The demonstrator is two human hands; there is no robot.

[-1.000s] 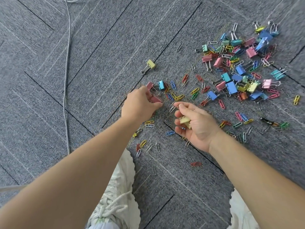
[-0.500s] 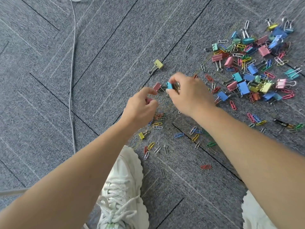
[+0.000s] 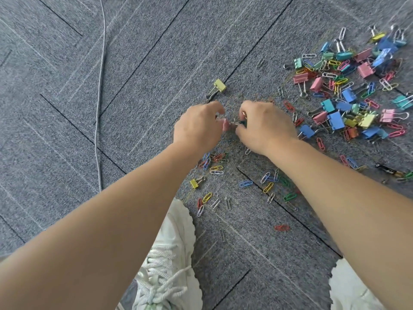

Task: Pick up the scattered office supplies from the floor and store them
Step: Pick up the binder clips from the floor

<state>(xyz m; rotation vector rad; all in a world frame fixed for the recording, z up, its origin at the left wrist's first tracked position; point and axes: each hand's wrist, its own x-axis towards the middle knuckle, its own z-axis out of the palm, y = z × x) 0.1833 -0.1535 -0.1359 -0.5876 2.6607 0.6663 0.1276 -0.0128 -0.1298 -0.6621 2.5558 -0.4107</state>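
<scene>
Left hand (image 3: 199, 128): I read fingers curled, tips pinching a small clip (image 3: 233, 123) | right hand (image 3: 266, 126): curled, pinching the same clip from the opposite side | clip position: between both hands, mid-carpet (image 3: 67, 108) | clip pile (image 3: 348, 97): beside the right hand, toward the carpet's far-right edge | yellow binder clip (image 3: 218, 87): just beyond the left hand.

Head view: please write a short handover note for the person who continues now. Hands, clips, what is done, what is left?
Left hand and right hand meet over the carpet, both pinching small clips between them; which kind is unclear.
Pile of binder and paper clips lies to the right; one yellow binder clip above the hands; loose paper clips below the hands.
Done: nothing visibly stored; no box in view.
Left: nearly everything.
</scene>
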